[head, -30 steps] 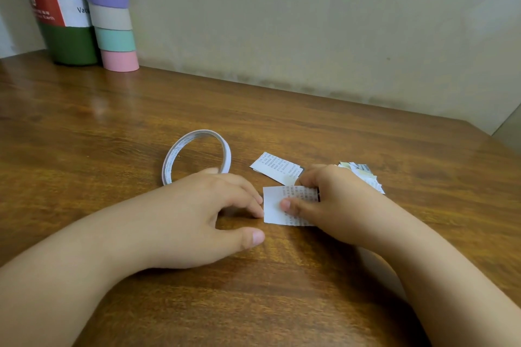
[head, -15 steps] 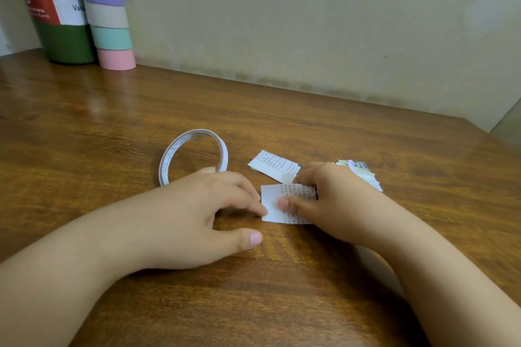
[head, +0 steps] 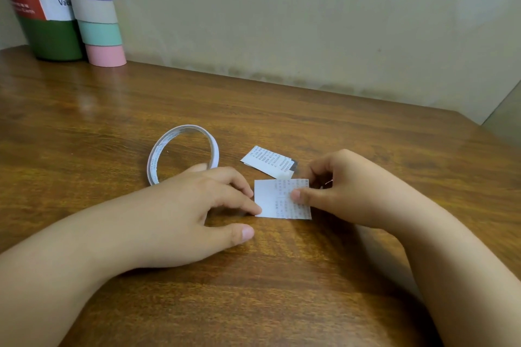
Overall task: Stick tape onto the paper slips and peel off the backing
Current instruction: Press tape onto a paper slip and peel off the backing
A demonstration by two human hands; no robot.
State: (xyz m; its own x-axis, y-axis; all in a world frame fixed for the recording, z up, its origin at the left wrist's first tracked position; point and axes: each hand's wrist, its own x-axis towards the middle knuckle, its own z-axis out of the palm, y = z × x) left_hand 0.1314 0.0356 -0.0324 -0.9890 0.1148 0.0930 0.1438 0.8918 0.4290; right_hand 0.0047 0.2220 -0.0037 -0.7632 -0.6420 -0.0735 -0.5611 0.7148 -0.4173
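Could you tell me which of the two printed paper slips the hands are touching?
The nearer slip, lying square between the left hand and right hand. The farther slip lies untouched behind it.

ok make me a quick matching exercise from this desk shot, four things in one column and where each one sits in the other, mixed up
Things:
1. tape roll
2. paper slip with the thumb on it
3. green bottle
4. second paper slip

Places:
A. at the back left corner, by the wall, next to the stack of pastel rings
B. on the table between the left hand and the right hand
C. lying beyond the left hand's knuckles, partly hidden by them
D. just beyond the slip that is being worked on, no hand touching it

Pairs: 1-C, 2-B, 3-A, 4-D
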